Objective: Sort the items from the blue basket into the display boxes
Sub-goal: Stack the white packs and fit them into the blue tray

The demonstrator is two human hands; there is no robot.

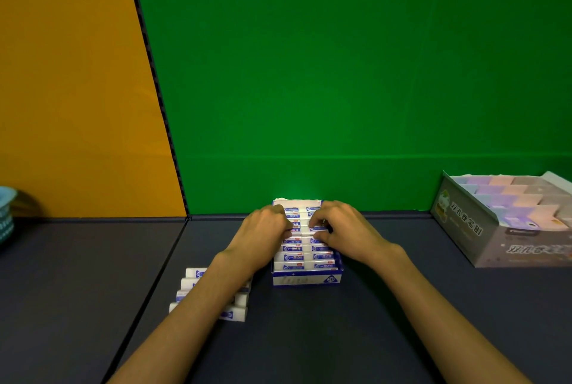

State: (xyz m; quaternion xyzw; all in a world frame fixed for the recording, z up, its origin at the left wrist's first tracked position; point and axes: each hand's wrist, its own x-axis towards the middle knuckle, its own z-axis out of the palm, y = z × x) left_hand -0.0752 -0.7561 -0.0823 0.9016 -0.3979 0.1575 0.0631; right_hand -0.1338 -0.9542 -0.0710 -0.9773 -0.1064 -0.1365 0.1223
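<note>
blue-white eraser box [306, 279] "2b" | both hands on erasers [318, 249] | left hand [263, 233] | right hand [337, 227]

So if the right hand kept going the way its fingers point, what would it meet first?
Probably the left hand: the right hand points leftward across the eraser box, gripping an eraser. Depth is unclear.

Both forearms run up the middle of the dark bench [309, 337], and the left hand [263, 229] and right hand [340, 227] meet over the blue-and-white display box [307, 279], covering its middle rows and leaving only its nearest rows exposed. Left of that box, a stack of loose erasers [238, 309] lies partly under the left forearm. Open bench lies between the box and the grey display box [501, 222] at far right, and leftward toward the blue basket [6, 216] at the edge.
</note>
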